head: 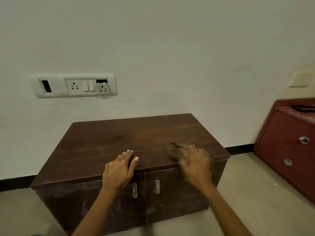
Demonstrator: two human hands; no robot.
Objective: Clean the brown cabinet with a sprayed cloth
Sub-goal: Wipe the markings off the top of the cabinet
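Observation:
A low brown cabinet (109, 142) with two doors and metal handles stands against the wall. My left hand (119, 171) lies flat on the front edge of its top, fingers together, holding nothing. My right hand (196, 166), blurred by motion, presses a brown checked cloth (179, 149) onto the right front part of the top. The cloth bunches out beyond my fingers.
A red drawer unit (288, 143) with round metal knobs stands to the right, a strip of tiled floor (238, 167) between it and the cabinet. A white switch and socket panel (75, 86) is on the wall above left.

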